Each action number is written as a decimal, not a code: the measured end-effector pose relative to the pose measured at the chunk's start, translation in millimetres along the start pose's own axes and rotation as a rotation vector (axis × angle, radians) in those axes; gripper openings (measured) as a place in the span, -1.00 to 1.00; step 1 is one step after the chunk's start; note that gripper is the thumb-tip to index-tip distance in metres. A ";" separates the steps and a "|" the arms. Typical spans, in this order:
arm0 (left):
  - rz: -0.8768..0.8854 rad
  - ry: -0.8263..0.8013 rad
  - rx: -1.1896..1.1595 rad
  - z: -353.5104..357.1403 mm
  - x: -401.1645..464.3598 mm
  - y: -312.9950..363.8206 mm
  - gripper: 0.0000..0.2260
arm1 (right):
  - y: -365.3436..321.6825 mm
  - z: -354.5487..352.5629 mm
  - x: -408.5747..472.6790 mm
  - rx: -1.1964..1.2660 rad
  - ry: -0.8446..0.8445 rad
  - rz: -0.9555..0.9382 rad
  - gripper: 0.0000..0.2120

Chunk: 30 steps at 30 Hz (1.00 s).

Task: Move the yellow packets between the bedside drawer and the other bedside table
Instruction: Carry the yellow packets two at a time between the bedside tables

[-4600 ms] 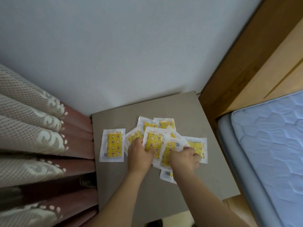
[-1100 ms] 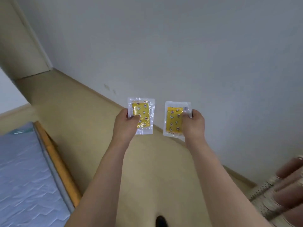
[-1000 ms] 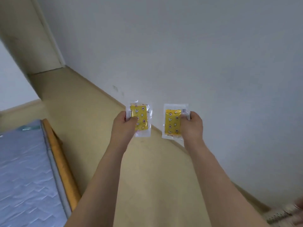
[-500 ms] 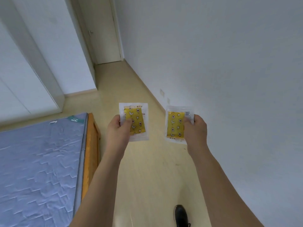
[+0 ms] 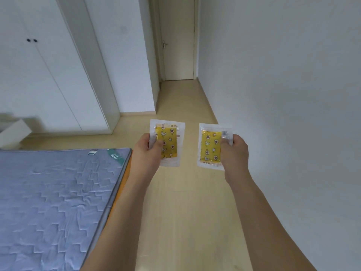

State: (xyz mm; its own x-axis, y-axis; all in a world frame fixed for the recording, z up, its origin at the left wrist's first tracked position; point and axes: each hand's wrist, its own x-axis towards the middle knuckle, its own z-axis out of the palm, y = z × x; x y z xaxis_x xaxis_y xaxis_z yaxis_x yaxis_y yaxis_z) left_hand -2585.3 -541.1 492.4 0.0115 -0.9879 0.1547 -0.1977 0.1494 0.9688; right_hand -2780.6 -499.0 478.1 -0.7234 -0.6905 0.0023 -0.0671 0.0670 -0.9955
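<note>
Blue quilted mattress [image 5: 54, 202] lower left, white wardrobe [image 5: 48, 75] beyond, closed door [image 5: 178, 40] ahead down bare wood floor [image 5: 187, 212]; left hand [image 5: 147, 151] and right hand [image 5: 234, 153] each pinch a yellow packet [image 5: 168, 141] [image 5: 210, 146] held upright, apart

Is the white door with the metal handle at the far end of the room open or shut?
Shut. The white door sits flush in its frame with no gap showing, and its metal handle is level.

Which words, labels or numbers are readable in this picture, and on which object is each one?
None can be read.
Left packet: small print on top edge, blurred.
Right packet: small mark at top corner, illegible.
Green tag on the mattress: white characters, too small.
White tag: illegible.
</note>
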 end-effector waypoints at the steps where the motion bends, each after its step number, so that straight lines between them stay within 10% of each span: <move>1: -0.019 0.035 0.001 2.0 23.8 -9.0 -0.90 | 1.3 18.8 21.6 -0.008 -0.020 0.003 -0.84; 30: -0.057 0.189 -0.008 153.1 831.5 -114.3 -0.86 | -49.5 557.6 698.8 0.065 -0.217 -0.002 -0.84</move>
State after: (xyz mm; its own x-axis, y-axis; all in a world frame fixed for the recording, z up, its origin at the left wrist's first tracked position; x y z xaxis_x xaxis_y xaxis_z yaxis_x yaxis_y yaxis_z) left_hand -2703.1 -1386.0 480.6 0.2064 -0.9695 0.1320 -0.1832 0.0942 0.9785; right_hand -2899.6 -1386.5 476.1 -0.5580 -0.8298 -0.0096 -0.0189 0.0242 -0.9995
